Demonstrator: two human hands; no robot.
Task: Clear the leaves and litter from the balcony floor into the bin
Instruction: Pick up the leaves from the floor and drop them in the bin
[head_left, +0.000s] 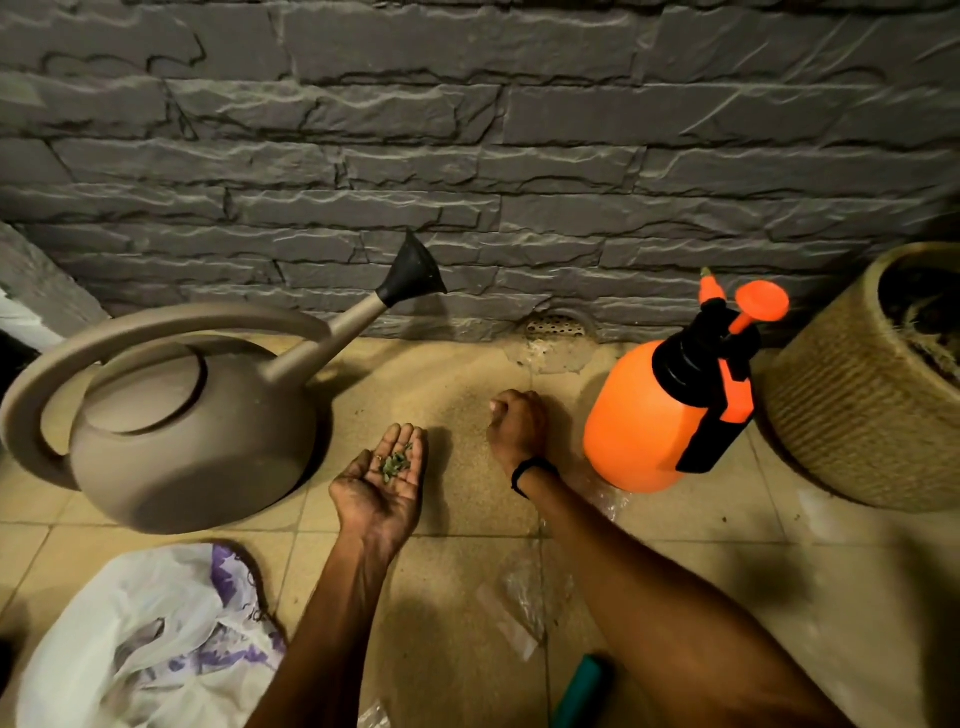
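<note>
My left hand (382, 480) lies palm up over the tan tiled floor (447, 582), fingers straight, cupping a small heap of green leaf bits (395, 462). My right hand (517, 423) reaches farther forward, knuckles up and fingers curled down at the floor near the wall; what its fingertips hold is hidden. A white and purple plastic bag (150, 639) lies open at the lower left. Clear plastic wrapper scraps (519, 603) lie on the tiles between my forearms.
A beige watering can (171, 415) stands left, its spout toward the grey stone wall (467, 156). An orange pump sprayer (670, 405) and a rope-wrapped planter (872, 395) stand right. A drain grate (556, 326) sits at the wall's foot. A teal object (582, 691) pokes in below.
</note>
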